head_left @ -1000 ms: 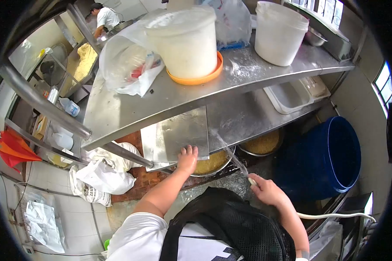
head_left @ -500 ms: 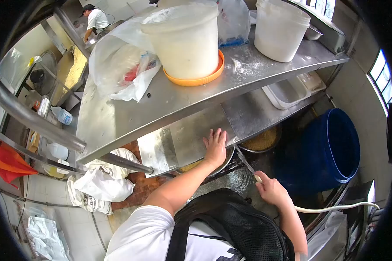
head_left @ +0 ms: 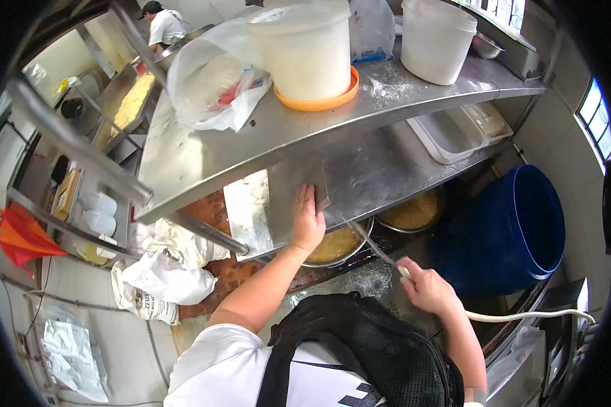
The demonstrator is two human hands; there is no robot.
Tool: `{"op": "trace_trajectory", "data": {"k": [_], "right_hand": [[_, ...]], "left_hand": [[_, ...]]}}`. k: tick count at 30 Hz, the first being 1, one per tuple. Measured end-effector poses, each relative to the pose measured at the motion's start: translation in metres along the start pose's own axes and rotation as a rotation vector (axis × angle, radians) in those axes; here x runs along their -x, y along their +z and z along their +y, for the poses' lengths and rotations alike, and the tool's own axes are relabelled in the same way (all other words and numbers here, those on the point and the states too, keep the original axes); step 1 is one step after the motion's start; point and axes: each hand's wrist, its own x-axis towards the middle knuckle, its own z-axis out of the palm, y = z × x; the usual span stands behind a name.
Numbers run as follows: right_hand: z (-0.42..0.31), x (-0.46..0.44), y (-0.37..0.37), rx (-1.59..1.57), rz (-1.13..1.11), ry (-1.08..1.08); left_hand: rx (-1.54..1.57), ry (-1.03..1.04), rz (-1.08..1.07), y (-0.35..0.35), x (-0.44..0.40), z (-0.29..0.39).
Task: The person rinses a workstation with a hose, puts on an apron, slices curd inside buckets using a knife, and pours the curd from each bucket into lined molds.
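Observation:
My left hand [head_left: 309,220] lies with fingers stretched out on a flat metal sheet [head_left: 288,193], which rests on the lower steel shelf [head_left: 380,176]. My right hand [head_left: 429,288] is closed around the end of a white hose [head_left: 523,316]. A stream of water [head_left: 375,248] comes from the hose towards the front edge of that shelf, to the right of my left hand. Below the shelf edge are two round metal basins with something yellowish in them, the nearer basin [head_left: 352,256] partly hidden by my left arm and the farther basin [head_left: 441,209] beyond.
Above is a steel table [head_left: 210,152] with white buckets [head_left: 438,41] and a plastic bag [head_left: 217,88]. A blue barrel [head_left: 502,237] stands at right, white sacks [head_left: 170,278] at left. White tubs [head_left: 448,136] sit on the lower shelf. Another person [head_left: 164,27] works far left.
My left hand and the metal sheet have shifted left along the lower shelf, and more of the nearer basin shows. My right hand still holds the hose, with the water stream now more visible.

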Motion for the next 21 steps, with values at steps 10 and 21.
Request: {"op": "trace_trajectory", "data": {"k": [10,21], "right_hand": [[0.025,0.017,0.030,-0.055,0.130,-0.075],[0.027,0.043,0.042,-0.075,-0.076,-0.183]], "left_hand": [[-0.048,-0.105,0.020,-0.055,0.022,0.047],[0.049,-0.322,0.058,-0.071,0.051,0.058]]}}
